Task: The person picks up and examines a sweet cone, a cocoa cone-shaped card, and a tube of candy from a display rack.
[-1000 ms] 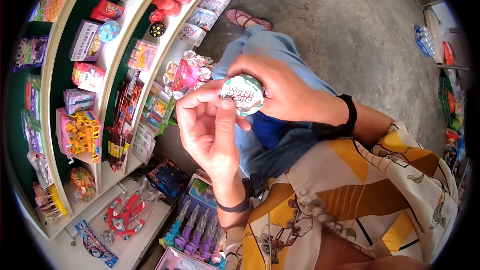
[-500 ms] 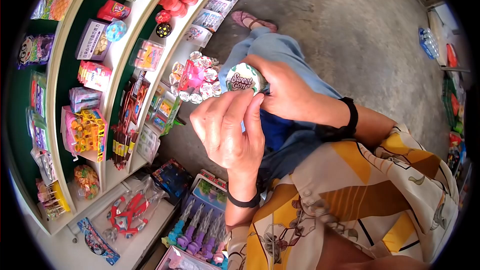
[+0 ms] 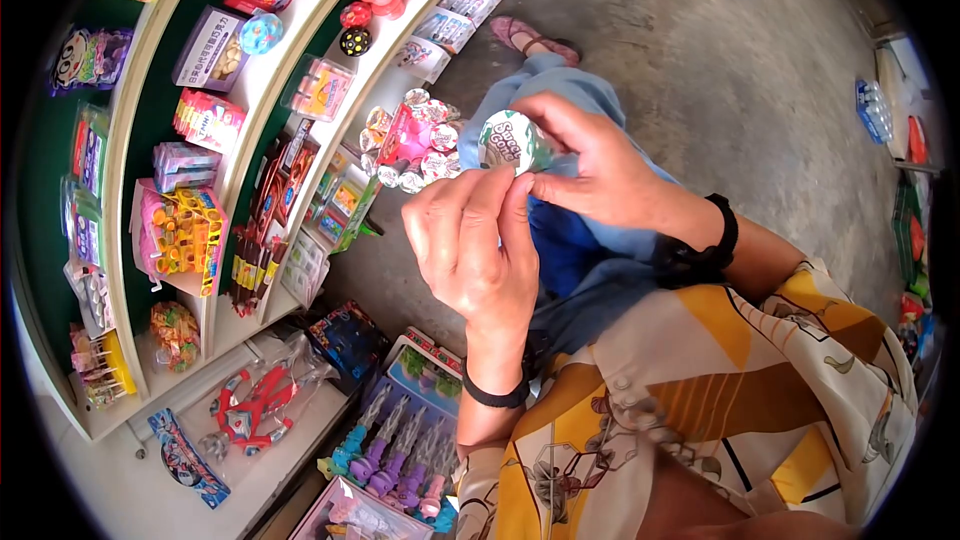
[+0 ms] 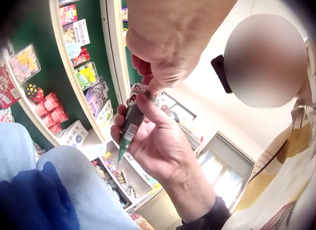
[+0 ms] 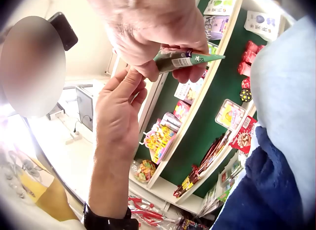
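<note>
A small cone-shaped sweet (image 3: 508,140) in a green wrapper has a round white lid printed "Sweet Cone". My right hand (image 3: 595,165) grips it, fingers and thumb curled around its side. With thumb and forefinger my left hand (image 3: 470,245) pinches the near edge of the lid. Seen in the left wrist view, the cone (image 4: 131,119) tapers to a green tip, with a barcode on its side. In the right wrist view the left fingertips meet at the lid end of the cone (image 5: 183,60), partly hidden behind the right hand.
Curved shelves (image 3: 240,130) of packaged sweets stand at the left. A cluster of similar lidded cones (image 3: 415,140) is just beyond my hands. Below lie a red plastic toy in a bag (image 3: 255,405) and a box of wrapped toys (image 3: 395,455). Concrete floor (image 3: 680,50) stretches to the right.
My left hand, loosely spread beside the lid a second ago, has brought thumb and forefinger together at its edge. The lid has tilted, and the head view has shifted a little.
</note>
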{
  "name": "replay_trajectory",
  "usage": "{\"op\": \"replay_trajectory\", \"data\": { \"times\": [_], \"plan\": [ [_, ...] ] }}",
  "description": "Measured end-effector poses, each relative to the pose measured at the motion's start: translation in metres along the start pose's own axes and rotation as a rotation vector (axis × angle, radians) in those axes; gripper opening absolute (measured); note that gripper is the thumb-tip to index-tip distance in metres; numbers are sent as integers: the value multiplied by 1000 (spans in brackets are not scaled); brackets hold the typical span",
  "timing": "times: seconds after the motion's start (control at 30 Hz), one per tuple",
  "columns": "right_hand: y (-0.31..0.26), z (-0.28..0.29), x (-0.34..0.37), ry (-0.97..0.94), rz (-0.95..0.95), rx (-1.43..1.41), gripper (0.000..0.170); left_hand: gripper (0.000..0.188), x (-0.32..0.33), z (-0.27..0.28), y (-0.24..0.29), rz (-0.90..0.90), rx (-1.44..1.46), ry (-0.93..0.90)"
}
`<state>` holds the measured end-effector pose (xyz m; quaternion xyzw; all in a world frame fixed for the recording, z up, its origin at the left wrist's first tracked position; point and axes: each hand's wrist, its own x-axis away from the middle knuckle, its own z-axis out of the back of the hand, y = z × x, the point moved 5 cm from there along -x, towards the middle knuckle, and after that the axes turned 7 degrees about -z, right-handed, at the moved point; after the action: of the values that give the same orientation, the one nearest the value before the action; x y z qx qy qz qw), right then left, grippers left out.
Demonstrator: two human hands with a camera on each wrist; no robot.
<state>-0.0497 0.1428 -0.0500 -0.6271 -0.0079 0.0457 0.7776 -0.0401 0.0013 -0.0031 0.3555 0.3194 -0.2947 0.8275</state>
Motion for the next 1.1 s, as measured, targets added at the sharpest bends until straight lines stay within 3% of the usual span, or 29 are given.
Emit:
{"op": "replay_trajectory", "data": {
  "times": [0.17, 0.27, 0.6, 0.77, 0.93, 1.1],
  "plan": [
    [5, -3, 3, -4, -14, -12, 53, 15, 7, -8, -6, -21, 76, 9],
    [8, -4, 5, -5, -24, 29, 45, 18, 17, -19, -15, -32, 139, -35],
    [38, 0, 11, -7, -168, 24, 45, 17, 25, -31, -19, 169, 287, 0],
    [33, 0, 12, -8, -103, -88, 45, 16, 25, -34, -22, 128, 301, -15],
    [36, 3, 13, -34, -137, -22, 48, 16, 27, -37, -25, 60, 290, -35],
    [35, 6, 12, -25, -186, -110, 49, 17, 26, -34, -23, 121, 295, 33]
  ]
}}
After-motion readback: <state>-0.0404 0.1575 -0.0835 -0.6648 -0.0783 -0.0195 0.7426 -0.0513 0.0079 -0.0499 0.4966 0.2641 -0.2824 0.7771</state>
